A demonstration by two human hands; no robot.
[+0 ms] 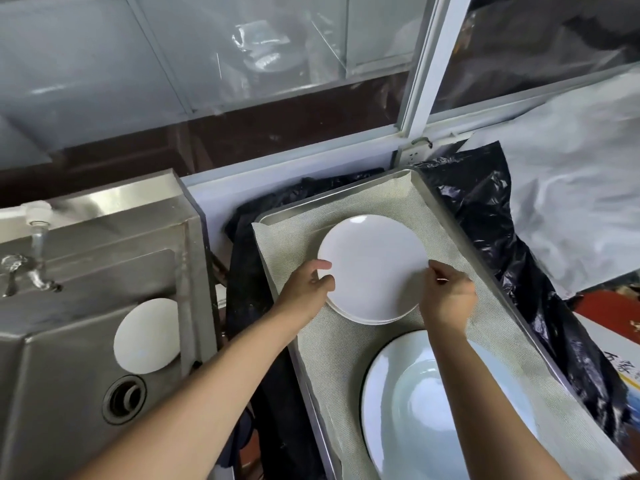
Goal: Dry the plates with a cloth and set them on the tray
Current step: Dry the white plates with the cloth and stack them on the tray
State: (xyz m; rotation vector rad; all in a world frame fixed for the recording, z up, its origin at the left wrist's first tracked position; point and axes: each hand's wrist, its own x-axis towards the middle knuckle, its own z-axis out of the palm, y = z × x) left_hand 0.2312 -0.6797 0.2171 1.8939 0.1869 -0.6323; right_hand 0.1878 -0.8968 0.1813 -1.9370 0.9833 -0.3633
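Observation:
A small white plate (372,265) lies on top of a short stack of like plates on the metal tray (429,192), which is lined with a beige mesh mat. My left hand (308,289) grips the plate's left rim, thumb on top. My right hand (448,296) pinches its right rim. A large pale-blue plate (408,403) lies on the tray nearer me, partly under my right forearm. Another white plate (147,336) leans inside the steel sink. No cloth is in either hand.
The steel sink (86,306) with a tap (31,271) and drain (124,398) stands on the left. Black plastic sheeting (485,220) lies around the tray. A window frame (426,81) rises behind. White plastic wrap (571,202) bulges at the right.

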